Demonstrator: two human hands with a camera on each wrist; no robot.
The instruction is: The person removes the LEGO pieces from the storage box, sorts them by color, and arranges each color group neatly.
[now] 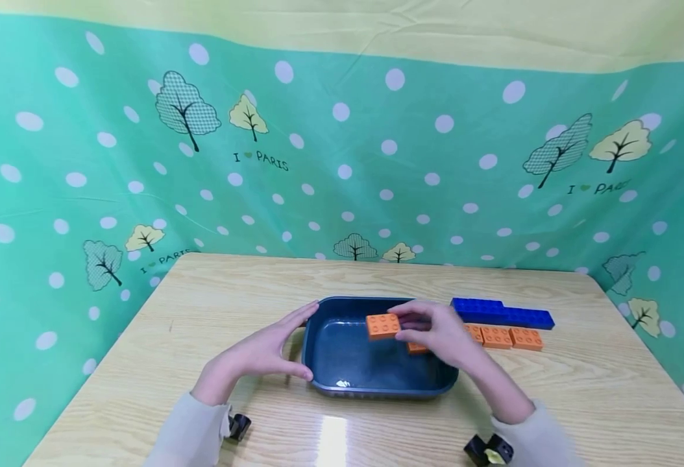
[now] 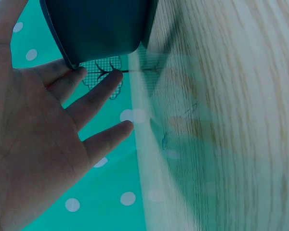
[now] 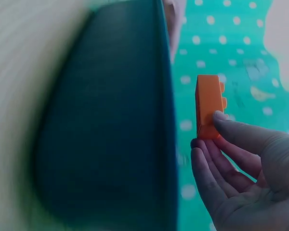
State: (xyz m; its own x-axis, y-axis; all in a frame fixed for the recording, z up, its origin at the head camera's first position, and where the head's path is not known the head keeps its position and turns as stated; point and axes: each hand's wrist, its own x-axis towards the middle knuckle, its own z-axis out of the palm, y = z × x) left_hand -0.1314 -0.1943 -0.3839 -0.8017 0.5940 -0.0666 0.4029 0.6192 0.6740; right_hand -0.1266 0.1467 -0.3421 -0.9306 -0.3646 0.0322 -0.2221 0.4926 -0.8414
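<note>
A dark blue rectangular bin [image 1: 342, 392] stands on the table. My right hand [image 1: 438, 334] is over the bin's right side and pinches an orange building brick [image 1: 383, 326] between thumb and fingertips. In the right wrist view the same brick [image 3: 209, 107] shows its studs facing right, and it is held above the bin's rim. A second orange brick [image 1: 416, 347] appears inside the bin, partly hidden by that hand. At the bin's left end, my left hand [image 1: 263, 350] spreads its thumb and fingers along the rim. Its fingers [image 2: 98, 98] look nearly straight in the left wrist view.
To the right of the bin, several orange bricks [image 1: 496, 337] lie in a row, partly behind my right hand. Behind them are long blue bricks [image 1: 502, 314]. A green dotted cloth [image 1: 318, 162] hangs beyond the wooden table [image 1: 219, 285].
</note>
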